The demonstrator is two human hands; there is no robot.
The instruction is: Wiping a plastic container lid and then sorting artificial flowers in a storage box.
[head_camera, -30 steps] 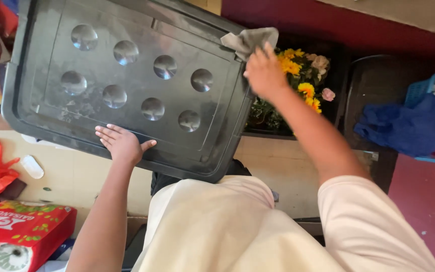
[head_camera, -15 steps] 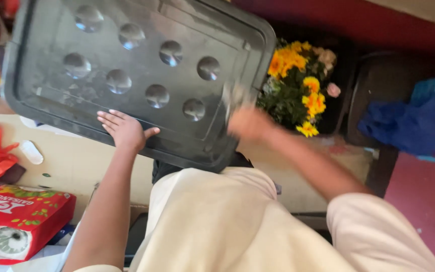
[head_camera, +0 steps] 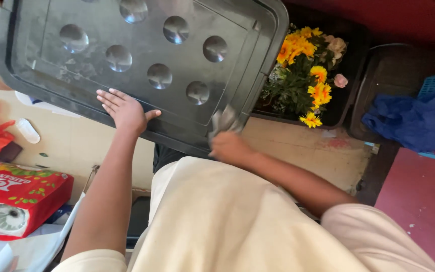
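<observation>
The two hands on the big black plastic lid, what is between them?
In the head view, only bare black plastic lid lies between the flat left hand and the right hand, which grips a grey cloth.

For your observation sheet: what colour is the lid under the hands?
Dark grey lid, with round dimples; head view.

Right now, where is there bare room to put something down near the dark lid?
Bare floor lies between the dark lid and the flower box, and beside the red box. It is crowded under both hands, left and right.
</observation>
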